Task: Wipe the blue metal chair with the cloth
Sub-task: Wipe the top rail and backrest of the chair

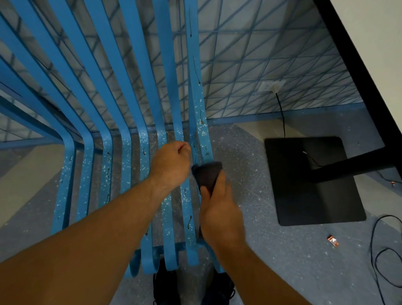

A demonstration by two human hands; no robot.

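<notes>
Head view: dark shoes (165, 290) stand nearest, on the speckled floor under the near edge of the chair (125, 151). The chair's blue slats fill the left and middle and are dotted with pale flecks. The right hand (221, 211) pinches a dark cloth (206, 175) between thumb and curled fingers, pressing it on the rightmost slat. Just left of the cloth, the left hand (170, 165) has its fingers curled tight round the next slat. On the floor to the right lie a wrapper (333, 241), loose cables (396, 259) and a black base plate (312, 182). Farther off, a socket (273, 87) sits on the patterned wall.
</notes>
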